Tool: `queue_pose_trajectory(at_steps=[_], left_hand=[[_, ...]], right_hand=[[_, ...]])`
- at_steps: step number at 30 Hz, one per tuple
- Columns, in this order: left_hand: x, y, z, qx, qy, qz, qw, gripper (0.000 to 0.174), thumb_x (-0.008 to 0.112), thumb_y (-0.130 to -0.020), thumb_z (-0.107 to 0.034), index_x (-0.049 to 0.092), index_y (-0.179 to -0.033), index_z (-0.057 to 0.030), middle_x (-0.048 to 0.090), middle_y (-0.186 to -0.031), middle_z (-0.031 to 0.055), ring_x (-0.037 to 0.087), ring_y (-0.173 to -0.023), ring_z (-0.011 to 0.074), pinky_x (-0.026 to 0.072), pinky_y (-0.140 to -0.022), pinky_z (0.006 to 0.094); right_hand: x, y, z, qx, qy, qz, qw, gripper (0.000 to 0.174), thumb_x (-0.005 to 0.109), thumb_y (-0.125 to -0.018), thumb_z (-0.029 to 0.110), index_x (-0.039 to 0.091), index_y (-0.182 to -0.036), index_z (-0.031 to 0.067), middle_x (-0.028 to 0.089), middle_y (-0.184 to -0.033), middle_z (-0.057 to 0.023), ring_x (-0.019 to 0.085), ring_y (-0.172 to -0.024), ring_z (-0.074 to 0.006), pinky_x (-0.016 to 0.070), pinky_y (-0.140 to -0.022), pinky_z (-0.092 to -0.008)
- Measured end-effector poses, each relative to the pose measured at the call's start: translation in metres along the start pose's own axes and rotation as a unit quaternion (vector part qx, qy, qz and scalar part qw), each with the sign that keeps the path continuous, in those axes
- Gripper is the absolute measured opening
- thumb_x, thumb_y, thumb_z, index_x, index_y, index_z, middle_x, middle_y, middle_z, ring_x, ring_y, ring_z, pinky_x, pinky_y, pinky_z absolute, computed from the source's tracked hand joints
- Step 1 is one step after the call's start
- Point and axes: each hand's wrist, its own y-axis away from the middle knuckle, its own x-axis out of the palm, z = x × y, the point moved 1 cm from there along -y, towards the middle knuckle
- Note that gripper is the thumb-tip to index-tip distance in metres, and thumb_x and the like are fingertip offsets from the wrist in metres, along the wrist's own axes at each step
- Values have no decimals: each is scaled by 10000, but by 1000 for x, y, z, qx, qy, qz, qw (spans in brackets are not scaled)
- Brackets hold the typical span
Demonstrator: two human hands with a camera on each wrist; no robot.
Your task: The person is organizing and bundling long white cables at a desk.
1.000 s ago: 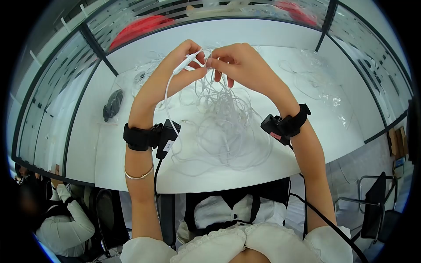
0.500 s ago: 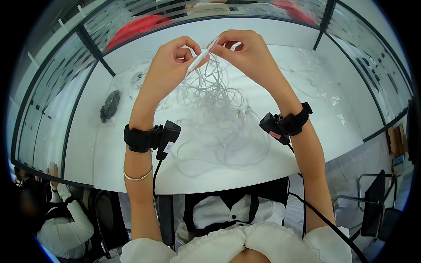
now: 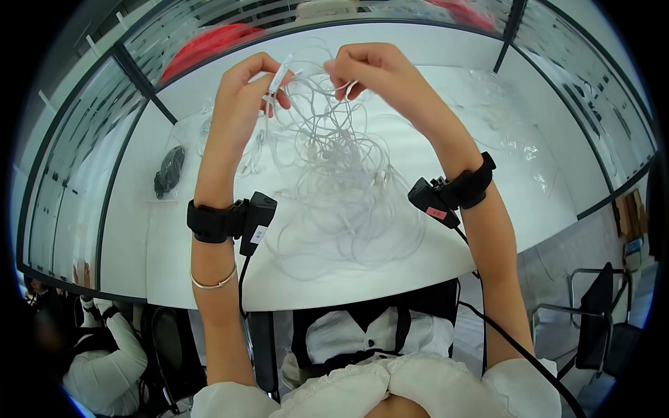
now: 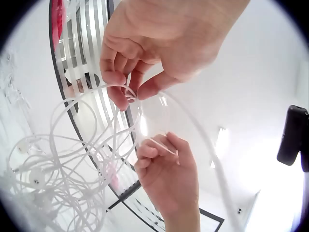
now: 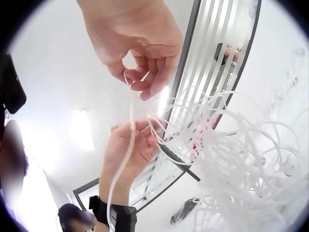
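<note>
My left hand pinches white cable strands and a slim white plastic piece over the back of the table, level with my right hand. In the right wrist view my right hand has a thin white cable between thumb and fingertips. The hands are apart, and a tangled mass of white cables hangs between them and spreads onto the table. From the left wrist view, loops trail from the fingers of my left hand; my right hand is beyond them.
A black bundle in clear wrap lies at the table's left side. Clear plastic bags are on the right. Low white walls with glass panels enclose the table. Another person sits at lower left, and chairs stand at lower right.
My hands have drawn apart, the left one moving left with the white piece, now held more upright. The hanging cables have spread wider between them.
</note>
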Motion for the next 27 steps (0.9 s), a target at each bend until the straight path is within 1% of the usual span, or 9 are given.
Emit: queue_pose_trajectory(at_steps=[6,9,10,13,17,18,21,23,27], left_hand=[[-14,0,-4,-82,-12,37,996,148,532,-861,-183,513,-745,-93,537,-664,-5,410,-521,47,273,-490,199],[-14,1,4,-108,-13,45,993,149,536,-856,-179,499,-735,-100,513,-640,-14,344,-502,31,228,-477,197],[-14,2,5,-112,-16,44,993,149,536,-855,-178,495,-733,-102,507,-634,-18,332,-501,26,216,-474,197],[-14,-3,3,-103,-19,31,994,136,531,-853,-174,499,-740,-104,506,-627,-21,324,-501,20,202,-468,189],[-21,-7,21,-109,-51,43,992,90,521,-841,-152,547,-795,-79,569,-685,-4,377,-495,34,235,-463,193],[-23,-7,20,-92,-61,40,993,99,526,-830,-144,569,-826,-55,593,-733,30,430,-539,60,296,-508,203],[-23,-4,19,-2,-120,50,992,188,533,-807,-122,617,-929,-6,641,-880,105,558,-686,125,434,-650,233],[-23,-5,20,121,-195,79,970,253,527,-805,-111,628,-1012,-6,640,-982,123,602,-804,150,464,-754,255],[-5,5,-1,84,-56,143,984,275,561,-829,-124,627,-1084,-45,635,-1047,83,605,-911,154,455,-817,269]], right_hand=[[-19,3,12,-15,-108,-66,992,305,490,-942,298,574,-770,60,559,-711,-12,624,-768,-153,467,-738,-274],[-36,3,9,-20,-173,-63,983,305,495,-941,306,570,-776,61,478,-659,5,519,-647,-129,421,-651,-278],[-40,3,9,-11,-190,-54,980,274,512,-937,291,624,-834,64,415,-641,32,373,-582,-75,331,-575,-248],[-47,10,32,-15,-175,-136,975,306,516,-969,220,444,-685,129,315,-601,77,238,-510,-31,176,-459,-224],[-41,18,44,-15,-16,-74,997,237,585,-931,263,601,-810,59,389,-620,78,301,-550,-19,224,-506,-204],[-26,21,71,65,51,-104,991,258,621,-910,316,654,-923,61,533,-721,86,402,-633,-3,299,-570,-172],[-29,18,55,-42,147,-44,987,227,544,-927,270,673,-921,83,433,-650,56,317,-575,-32,263,-547,-216],[-24,13,46,-55,101,-52,992,189,578,-912,253,692,-972,115,577,-772,78,329,-588,-2,253,-544,-190],[-14,9,39,-76,95,-33,992,179,589,-907,252,689,-964,116,664,-938,64,352,-600,-7,267,-542,-184]])
